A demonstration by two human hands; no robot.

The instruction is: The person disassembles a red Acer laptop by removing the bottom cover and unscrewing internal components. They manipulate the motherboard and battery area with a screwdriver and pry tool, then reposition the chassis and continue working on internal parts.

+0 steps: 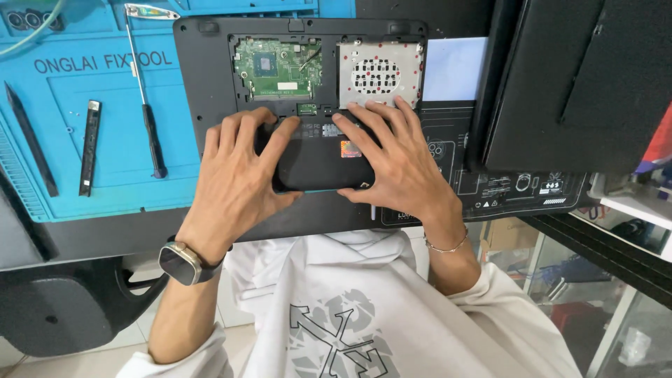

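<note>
An upside-down black laptop [210,77] lies on the bench with its bottom opened, showing a green circuit board [276,68] and a silver drive bay [380,72]. A black rectangular battery pack [325,162] sits in the near part of the laptop. My left hand [234,178] grips the pack's left end, fingers spread over its top edge. Over the pack's right end rests my right hand [395,164], its thumb under the pack's near edge. A watch is on the left wrist and a thin bracelet on the right.
A blue repair mat [105,140] lies to the left with a screwdriver [145,98], a black pry stick [31,140] and a flat black tool [89,147]. A black panel [581,77] stands at the right. A black chair seat [56,308] is at the lower left.
</note>
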